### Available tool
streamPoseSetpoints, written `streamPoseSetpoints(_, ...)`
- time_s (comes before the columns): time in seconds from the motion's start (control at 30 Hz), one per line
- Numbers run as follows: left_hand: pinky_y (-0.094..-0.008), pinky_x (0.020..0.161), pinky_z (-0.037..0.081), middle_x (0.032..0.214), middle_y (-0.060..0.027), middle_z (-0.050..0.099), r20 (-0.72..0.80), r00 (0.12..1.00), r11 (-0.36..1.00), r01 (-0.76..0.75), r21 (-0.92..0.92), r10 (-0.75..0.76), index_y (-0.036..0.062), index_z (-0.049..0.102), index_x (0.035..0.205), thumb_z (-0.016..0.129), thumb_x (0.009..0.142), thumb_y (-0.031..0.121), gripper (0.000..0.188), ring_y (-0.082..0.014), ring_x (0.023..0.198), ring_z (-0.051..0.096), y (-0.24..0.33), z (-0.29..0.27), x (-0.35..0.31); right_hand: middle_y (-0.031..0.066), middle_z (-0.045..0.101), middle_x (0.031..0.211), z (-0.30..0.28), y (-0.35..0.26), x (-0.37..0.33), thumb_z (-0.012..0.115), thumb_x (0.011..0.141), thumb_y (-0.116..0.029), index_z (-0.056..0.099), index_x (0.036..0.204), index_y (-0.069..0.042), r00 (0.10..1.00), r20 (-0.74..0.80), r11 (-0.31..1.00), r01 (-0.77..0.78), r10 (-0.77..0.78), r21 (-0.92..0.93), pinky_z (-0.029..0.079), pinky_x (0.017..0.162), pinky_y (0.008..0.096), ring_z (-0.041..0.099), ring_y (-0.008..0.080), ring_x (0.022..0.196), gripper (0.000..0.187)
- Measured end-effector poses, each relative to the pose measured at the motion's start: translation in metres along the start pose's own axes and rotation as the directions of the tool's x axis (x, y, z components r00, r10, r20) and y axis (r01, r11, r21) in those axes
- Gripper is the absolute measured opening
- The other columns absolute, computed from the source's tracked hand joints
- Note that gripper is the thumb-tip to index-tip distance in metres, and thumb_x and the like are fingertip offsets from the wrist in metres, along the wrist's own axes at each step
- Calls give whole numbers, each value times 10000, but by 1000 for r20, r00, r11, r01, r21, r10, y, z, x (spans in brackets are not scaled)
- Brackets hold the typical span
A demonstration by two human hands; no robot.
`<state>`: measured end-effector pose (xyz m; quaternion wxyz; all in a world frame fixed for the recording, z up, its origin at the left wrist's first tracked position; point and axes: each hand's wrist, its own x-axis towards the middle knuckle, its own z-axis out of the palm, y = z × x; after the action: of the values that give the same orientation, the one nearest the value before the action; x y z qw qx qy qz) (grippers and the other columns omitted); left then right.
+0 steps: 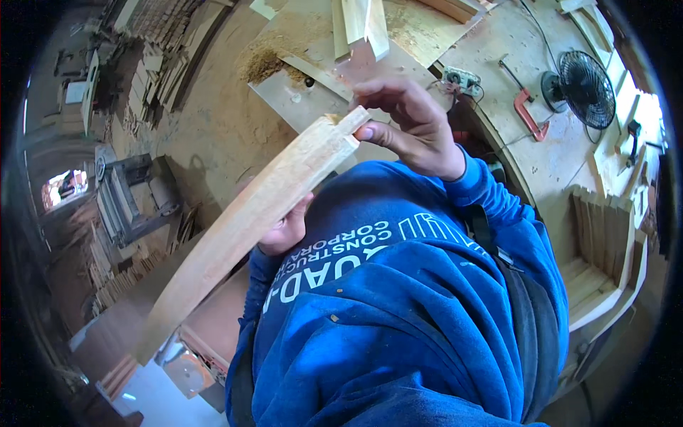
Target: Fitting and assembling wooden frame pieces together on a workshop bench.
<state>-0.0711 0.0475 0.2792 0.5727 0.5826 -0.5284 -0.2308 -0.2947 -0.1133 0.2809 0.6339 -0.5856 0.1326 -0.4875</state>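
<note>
A long, slightly curved wooden piece [245,203] slants across the view in front of my body, its wide end at the lower left. At its upper right end is a narrow tenon [353,119] with stepped shoulders. My left hand [288,229] is closed around the piece near its middle, with most of the fingers hidden behind the wood. At the tenon end, my right hand [416,127] has its thumb pressed on the wood. The right index finger curls by the tip, and the other fingers are bent.
Cut boards [359,28] and a sawdust heap [267,62] lie ahead. On the right-hand bench are a black fan [585,89], a red clamp [530,117] and a wired outlet box [462,80]. A curved wooden assembly [601,263] stands at right; a machine [135,196] at left.
</note>
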Motion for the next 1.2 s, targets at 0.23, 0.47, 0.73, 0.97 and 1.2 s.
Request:
streamPoseSetpoints(0.23, -366, 919, 485, 1163, -176, 619, 89, 989, 991, -113, -67, 118, -54, 538, 1209, 795, 807, 103, 503, -265, 1068, 619, -19, 13, 4, 63, 628, 1098, 2, 7, -33, 680, 902, -102, 565, 1195, 19, 980, -130, 986, -158, 149, -59, 479, 905, 282, 584, 131, 1047, 338)
streamPoseSetpoints(0.47, -369, 957, 466, 1211, -183, 587, 144, 979, 975, -117, -190, 146, -44, 488, 1243, 797, 794, 98, 564, -280, 1137, 576, -37, 14, 16, 49, 641, 1041, 17, 3, -64, 718, 862, -54, 617, 1128, 20, 892, -373, 948, -308, 257, -82, 483, 893, 274, 583, 116, 1011, 294)
streamPoseSetpoints(0.73, -395, 999, 438, 1252, -175, 558, 281, 948, 931, -38, -364, 149, -21, 454, 1307, 799, 777, 50, 636, -265, 1147, 562, -63, 3, 12, 31, 640, 924, 45, -5, -98, 764, 797, -29, 665, 996, -2, 880, -472, 954, -177, 45, -240, 480, 789, 257, 596, 104, 879, 224)
streamPoseSetpoints(0.97, -383, 953, 466, 1163, -136, 605, 503, 864, 866, 231, -444, 28, -22, 534, 1214, 790, 791, 79, 505, -247, 1111, 569, -68, 2, 11, 14, 609, 866, 62, -4, -134, 723, 800, 62, 622, 973, 9, 843, -539, 892, -240, -5, -383, 490, 753, 236, 590, 72, 853, 207)
streamPoseSetpoints(1.2, -343, 953, 426, 1268, -129, 491, 456, 868, 899, 29, -437, 194, -1, 315, 1358, 823, 775, 183, 794, -226, 1109, 511, -178, 8, 2, -6, 603, 838, 93, -5, -165, 752, 814, -2, 617, 960, -8, 785, -619, 925, -215, -26, -312, 470, 710, 218, 575, 59, 805, 200)
